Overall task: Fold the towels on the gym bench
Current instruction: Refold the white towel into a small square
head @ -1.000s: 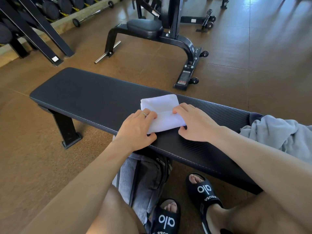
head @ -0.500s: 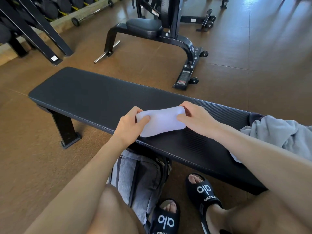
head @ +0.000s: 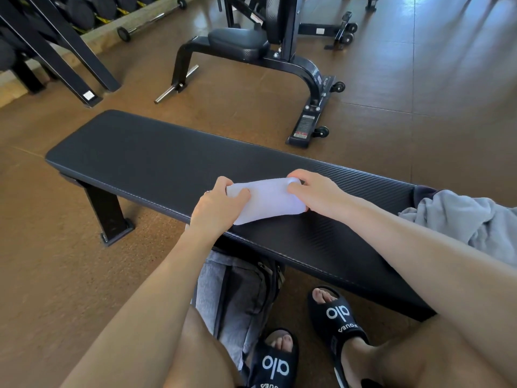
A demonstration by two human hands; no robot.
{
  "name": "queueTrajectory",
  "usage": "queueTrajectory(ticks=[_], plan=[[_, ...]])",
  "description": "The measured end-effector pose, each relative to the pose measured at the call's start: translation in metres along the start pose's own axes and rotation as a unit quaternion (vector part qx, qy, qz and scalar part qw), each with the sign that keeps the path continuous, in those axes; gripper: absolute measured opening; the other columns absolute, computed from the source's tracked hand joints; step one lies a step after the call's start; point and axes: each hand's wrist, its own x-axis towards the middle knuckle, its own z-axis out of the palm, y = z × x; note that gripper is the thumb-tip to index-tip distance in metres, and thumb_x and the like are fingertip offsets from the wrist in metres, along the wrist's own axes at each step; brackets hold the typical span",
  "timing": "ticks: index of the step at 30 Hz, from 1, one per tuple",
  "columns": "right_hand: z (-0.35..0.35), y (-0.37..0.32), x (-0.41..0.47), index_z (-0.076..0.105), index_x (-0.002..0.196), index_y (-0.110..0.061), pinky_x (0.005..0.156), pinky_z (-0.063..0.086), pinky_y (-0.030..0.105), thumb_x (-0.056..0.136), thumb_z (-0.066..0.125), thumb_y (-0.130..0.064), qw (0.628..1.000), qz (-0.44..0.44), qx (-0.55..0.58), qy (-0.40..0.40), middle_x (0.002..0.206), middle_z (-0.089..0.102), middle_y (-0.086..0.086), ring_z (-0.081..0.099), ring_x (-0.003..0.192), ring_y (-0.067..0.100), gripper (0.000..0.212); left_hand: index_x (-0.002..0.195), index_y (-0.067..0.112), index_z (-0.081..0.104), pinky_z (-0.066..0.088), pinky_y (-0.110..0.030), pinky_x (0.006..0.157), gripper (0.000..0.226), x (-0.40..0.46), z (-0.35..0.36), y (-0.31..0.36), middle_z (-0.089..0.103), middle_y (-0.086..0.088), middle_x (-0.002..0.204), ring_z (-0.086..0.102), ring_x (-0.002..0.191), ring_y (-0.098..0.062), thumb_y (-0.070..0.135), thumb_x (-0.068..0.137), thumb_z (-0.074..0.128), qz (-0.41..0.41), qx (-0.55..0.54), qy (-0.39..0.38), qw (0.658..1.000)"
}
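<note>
Head view only: white towel (head: 267,201) sits on the near edge of the black gym bench (head: 145,161), already down to a small thick packet. Your left hand (head: 216,204) pinches its left end, thumb on top and fingers curled behind; your right hand (head: 314,191) grips the right end the same way, fingers wrapped over the far corner. Far edge of the towel looks rolled up and over toward you, so you seem to be mid-way through a last fold on this one, not yet pressed flat. Left to do, by my read: lay that fold down and square it, then deal with the grey cloth (head: 472,219) bunched at the right end of the bench, unfolded; cannot tell if it is a towel or clothing. No finished stack shows anywhere on the bench. Grey bag (head: 237,292) stands on the floor under the bench by your legs. Writing: black slides (head: 340,317) each read "alo" in white, with smaller letters below too small to read. Warning label (head: 303,128) on the weight machine base is unreadable.
</note>
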Motion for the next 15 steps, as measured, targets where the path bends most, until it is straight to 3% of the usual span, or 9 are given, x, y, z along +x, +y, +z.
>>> queueTrajectory(ticks=[4,9,12,15], plan=[[-0.002,-0.001,-0.004,0.064,0.104,-0.024,0.060,0.045,0.027,0.091,0.044,-0.024,0.999,0.018,-0.003,-0.037,0.087,0.069,0.004,0.062,0.068,0.015,0.025,0.110,0.011,0.047,0.037,-0.035,0.068,0.045,-0.006,-0.001,0.004,0.055,-0.007,0.102,0.053,0.088,-0.023,0.054,0.097,0.048,-0.041,0.023,-0.018,0.999],[-0.004,-0.003,-0.013,0.065,0.106,-0.021,0.061,0.047,0.028,0.091,0.045,-0.022,0.996,0.032,0.000,-0.088,0.088,0.069,0.006,0.063,0.065,0.015,0.025,0.119,0.013,0.057,0.052,-0.044,0.096,0.054,-0.013,-0.004,-0.005,0.060,-0.002,0.119,0.060,0.106,-0.025,0.059,0.092,0.050,-0.069,-0.053,-0.066,0.994],[-0.004,-0.003,-0.018,0.065,0.107,-0.020,0.061,0.048,0.029,0.091,0.046,-0.021,0.993,0.035,0.009,-0.111,0.095,0.071,0.011,0.065,0.067,0.015,0.025,0.113,0.019,0.057,0.058,-0.044,0.093,0.046,-0.022,-0.010,-0.011,0.058,0.001,0.116,0.063,0.097,-0.020,0.059,0.092,0.051,-0.078,-0.085,-0.087,0.989],[-0.002,-0.003,-0.023,0.065,0.107,-0.020,0.062,0.049,0.029,0.089,0.047,-0.021,0.992,0.033,0.011,-0.122,0.099,0.071,0.013,0.066,0.067,0.016,0.026,0.133,0.024,0.046,0.060,-0.040,0.089,0.057,-0.032,-0.015,-0.013,0.052,0.003,0.129,0.061,0.107,-0.019,0.064,0.093,0.047,-0.089,-0.082,-0.134,0.984]])
